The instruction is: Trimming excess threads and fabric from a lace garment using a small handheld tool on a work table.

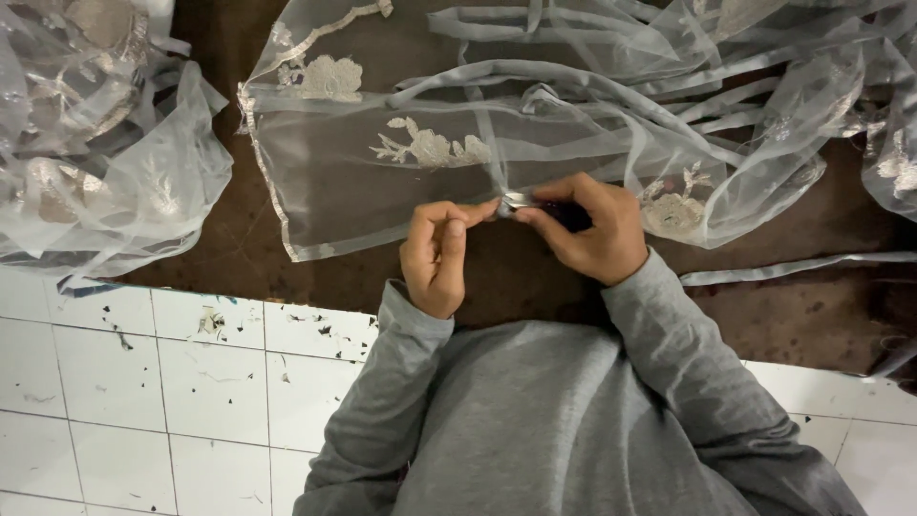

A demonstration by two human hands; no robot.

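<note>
Covering the far half of the scene: a dark brown surface is seen, with a white tiled floor laid along the near left and near right.
Floor condition: small dark scraps and thread ends are scattered on the tiles at the near left.
Main cloth: a sheer grey net fabric is spread flat on the dark surface, reaching from the centre to the far right, where it is bunched into folds and loose grey strips.
Edging: a pale embroidered border is run down the left edge of the spread piece.
Motifs: a cream floral embroidery is worked near the middle, and a second one lies just right of the hands.
Second heap: a crumpled pile of similar net is lying at the far left, apart from the spread piece.
Clothing: grey long sleeves are worn by the person.
Left hand: fingers are curled in, thumb and forefinger pinched on the near edge of the net fabric.
Right hand: fingers are clenched around a small metallic tool, whose bright tip is set against the fabric just beside the left fingertips; its kind cannot be told.
Fabric position: the held edge is at the centre, directly beyond the person's chest.
</note>
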